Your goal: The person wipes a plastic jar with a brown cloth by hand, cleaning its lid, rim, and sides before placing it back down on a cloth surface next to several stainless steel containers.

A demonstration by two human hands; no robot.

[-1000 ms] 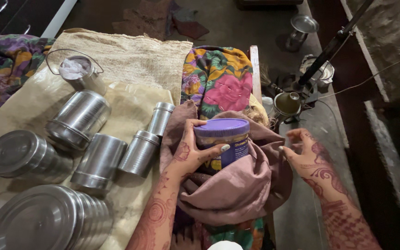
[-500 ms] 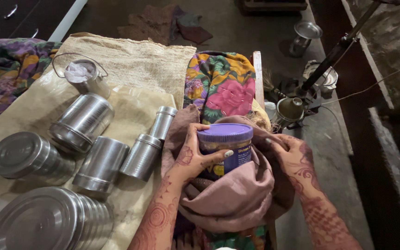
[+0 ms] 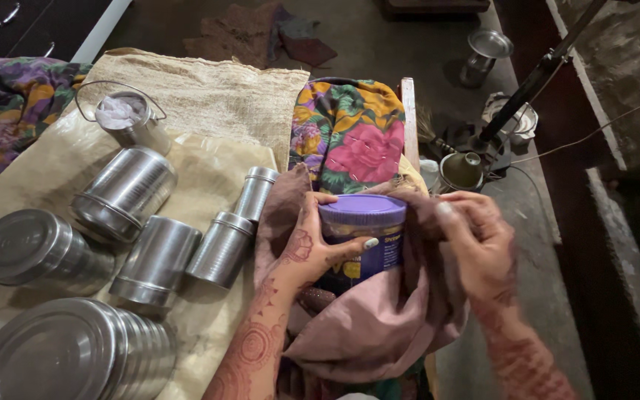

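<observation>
I'm seeing the purple-lidded jar (image 3: 364,241) sitting upright at centre frame, nested in the folds of a pinkish-brown cloth (image 3: 379,326). The left hand (image 3: 312,248) is curling around the jar's near side, thumb lying across its front. The right hand (image 3: 475,244) is pinching the cloth's edge just right of the lid, fingers bunched together. A floral fabric (image 3: 353,133) is lying just above, and steel canisters (image 3: 157,259) are resting on their sides at left on a tan sheet (image 3: 209,170).

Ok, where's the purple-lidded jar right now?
Head view, centre: the purple-lidded jar stands in the pink cloth, gripped by the left hand, right hand beside it.
</observation>
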